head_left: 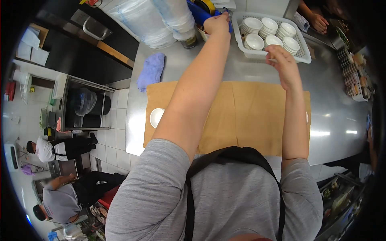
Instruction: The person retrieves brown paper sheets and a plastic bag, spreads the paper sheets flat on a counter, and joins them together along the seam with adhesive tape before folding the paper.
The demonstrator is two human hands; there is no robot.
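Observation:
My left hand [217, 25] reaches to the far edge of the table, fingers closed at a blue tape dispenser [198, 11] with a yellow roll. What is between the fingertips is hidden. My right hand [283, 66] hovers at the near rim of a white plastic basket [303, 56], its fingers loosely bent and apart, with nothing visible in them. Stacks of small white bowls [254, 41] fill the basket. Under my forearms lies a brown sheet [249, 116]. One white bowl [157, 117] sits at its left end, partly behind my left arm; another white rim [306, 117] shows at the right.
A folded purple cloth [151, 71] lies left of the sheet on the steel table [333, 108]. Plastic-wrapped stacks [140, 24] stand at the back left. Another person's hand [319, 23] is beyond the basket. Two people [60, 197] work at the left.

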